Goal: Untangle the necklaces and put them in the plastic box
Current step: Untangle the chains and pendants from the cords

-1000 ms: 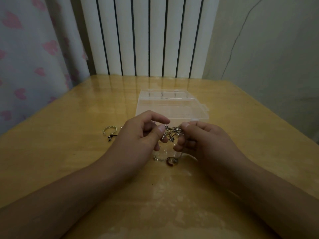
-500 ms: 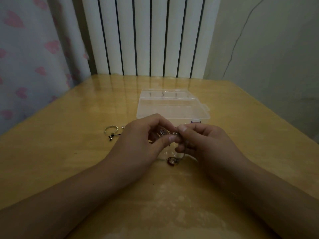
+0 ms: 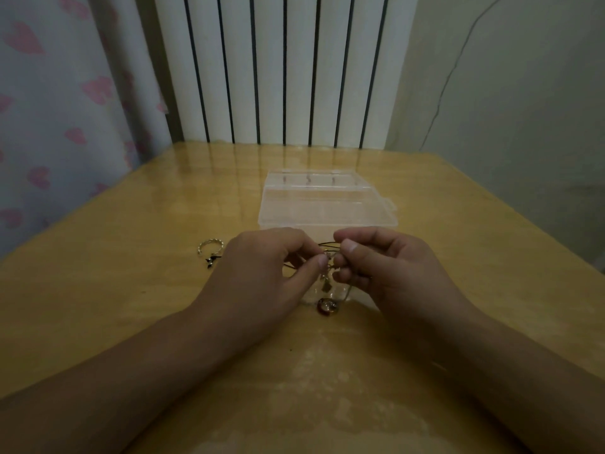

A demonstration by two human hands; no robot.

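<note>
Your left hand [image 3: 262,273] and right hand [image 3: 386,273] both pinch the tangled necklaces [image 3: 327,260] just above the table [image 3: 131,290], in front of the plastic box [image 3: 327,204]. Compared with a second ago, your fingertips have closed together; a pendant [image 3: 327,306] rests below.

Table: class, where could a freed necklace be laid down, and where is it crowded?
Bare table lies right of the right hand and left of the ring. It is crowded between the left hand, necklaces and box.
</note>
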